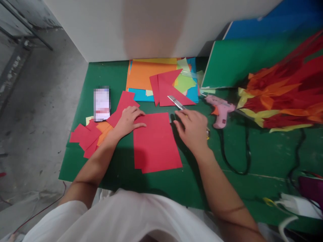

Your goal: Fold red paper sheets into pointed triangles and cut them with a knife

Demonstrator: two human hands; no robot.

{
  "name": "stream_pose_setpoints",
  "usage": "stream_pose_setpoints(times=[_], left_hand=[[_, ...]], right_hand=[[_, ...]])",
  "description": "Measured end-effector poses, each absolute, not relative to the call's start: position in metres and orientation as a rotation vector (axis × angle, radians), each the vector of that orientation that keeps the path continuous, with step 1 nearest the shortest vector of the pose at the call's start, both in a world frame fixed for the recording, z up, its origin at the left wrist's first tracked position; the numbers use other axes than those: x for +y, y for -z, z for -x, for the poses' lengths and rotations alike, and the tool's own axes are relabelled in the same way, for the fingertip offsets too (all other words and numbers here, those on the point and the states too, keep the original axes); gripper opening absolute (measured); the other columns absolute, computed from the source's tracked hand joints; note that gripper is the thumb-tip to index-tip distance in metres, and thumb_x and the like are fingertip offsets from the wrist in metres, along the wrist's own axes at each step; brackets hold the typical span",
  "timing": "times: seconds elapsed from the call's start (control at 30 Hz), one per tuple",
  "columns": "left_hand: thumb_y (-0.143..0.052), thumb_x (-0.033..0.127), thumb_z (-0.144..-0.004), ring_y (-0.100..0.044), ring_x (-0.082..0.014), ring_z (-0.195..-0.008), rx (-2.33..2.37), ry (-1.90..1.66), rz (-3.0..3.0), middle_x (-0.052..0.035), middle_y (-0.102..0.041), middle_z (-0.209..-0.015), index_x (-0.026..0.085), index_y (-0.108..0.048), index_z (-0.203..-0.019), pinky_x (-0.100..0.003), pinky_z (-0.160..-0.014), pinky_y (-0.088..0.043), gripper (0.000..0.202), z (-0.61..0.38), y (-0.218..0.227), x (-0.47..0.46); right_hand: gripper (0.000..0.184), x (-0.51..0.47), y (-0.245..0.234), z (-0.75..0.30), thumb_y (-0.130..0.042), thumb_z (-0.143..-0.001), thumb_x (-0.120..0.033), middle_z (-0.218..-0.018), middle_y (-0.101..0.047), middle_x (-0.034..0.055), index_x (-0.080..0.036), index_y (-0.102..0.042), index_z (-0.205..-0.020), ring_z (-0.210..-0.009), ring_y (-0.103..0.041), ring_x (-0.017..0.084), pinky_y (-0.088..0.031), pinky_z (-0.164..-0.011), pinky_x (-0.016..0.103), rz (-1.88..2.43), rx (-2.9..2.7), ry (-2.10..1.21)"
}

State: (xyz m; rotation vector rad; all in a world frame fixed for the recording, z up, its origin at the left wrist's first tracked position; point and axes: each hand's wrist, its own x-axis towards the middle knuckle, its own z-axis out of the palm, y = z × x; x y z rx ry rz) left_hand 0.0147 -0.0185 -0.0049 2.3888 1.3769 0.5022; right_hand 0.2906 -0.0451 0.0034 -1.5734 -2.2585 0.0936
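Red paper sheets [156,144], slightly offset from each other, lie on the green table in front of me. My left hand [128,119] rests at their upper left corner, its thumb and fingers apart. Under and beside that hand is a strip of red paper [124,101]. In my right hand [193,126] is a utility knife [176,102], its blade pointing up and left, just right of the sheets. Part of the knife's handle is hidden by my fingers. Beyond the blade, cut red paper pieces [169,89] lie on a stack of coloured paper [141,75].
A phone [102,102] and red and orange paper pieces [87,137] lie to the left. On the right are a pink glue gun [219,107] with a black cord [234,171], a flame-like paper decoration [282,94] and a white power strip [300,205]. A white panel [101,30] stands behind.
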Motion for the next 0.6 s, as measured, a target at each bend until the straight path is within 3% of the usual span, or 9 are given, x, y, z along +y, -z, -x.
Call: stream_pose_setpoints(times=[0.17,0.4,0.53,0.6], left_hand=[[-0.065,0.049,-0.081,-0.052,-0.0247,-0.098,1.376,-0.498,-2.425,-0.0089,-0.060,-0.103,0.018,-0.062,-0.109,-0.037,-0.090,-0.037,0.042,-0.018,0.006,-0.020],[-0.069,0.050,-0.078,-0.054,-0.0255,-0.100,1.303,-0.438,-2.443,-0.0102,-0.057,-0.105,0.016,-0.059,-0.104,-0.034,-0.085,-0.039,0.044,-0.017,-0.008,-0.020],[-0.072,0.050,-0.075,-0.051,-0.0162,-0.072,1.040,-0.117,-2.332,-0.0004,-0.054,-0.080,0.017,-0.056,-0.083,-0.025,-0.066,-0.036,0.037,-0.008,-0.028,-0.027],[-0.074,0.048,-0.073,-0.049,-0.0165,-0.074,0.962,0.005,-2.343,-0.0003,-0.052,-0.080,0.017,-0.054,-0.081,-0.025,-0.065,-0.034,0.038,-0.006,-0.035,-0.032]], right_hand=[[0.053,-0.053,0.002,-0.267,-0.041,-0.094,-0.045,-0.139,-0.051,0.0165,-0.013,-0.048,-0.136,-0.119,-0.046,0.034,-0.035,-0.094,0.048,1.561,-2.387,-0.160],[0.054,-0.059,0.009,-0.265,-0.037,-0.096,-0.043,-0.143,-0.048,0.0157,-0.011,-0.045,-0.139,-0.121,-0.044,0.032,-0.031,-0.094,0.048,1.607,-2.406,-0.115],[0.051,-0.061,0.008,-0.265,-0.036,-0.097,-0.040,-0.142,-0.049,0.0147,-0.013,-0.045,-0.140,-0.120,-0.045,0.031,-0.031,-0.094,0.048,1.594,-2.395,-0.112],[0.049,-0.062,0.007,-0.265,-0.037,-0.097,-0.038,-0.142,-0.050,0.0139,-0.015,-0.046,-0.139,-0.120,-0.045,0.031,-0.031,-0.094,0.047,1.588,-2.392,-0.107]])
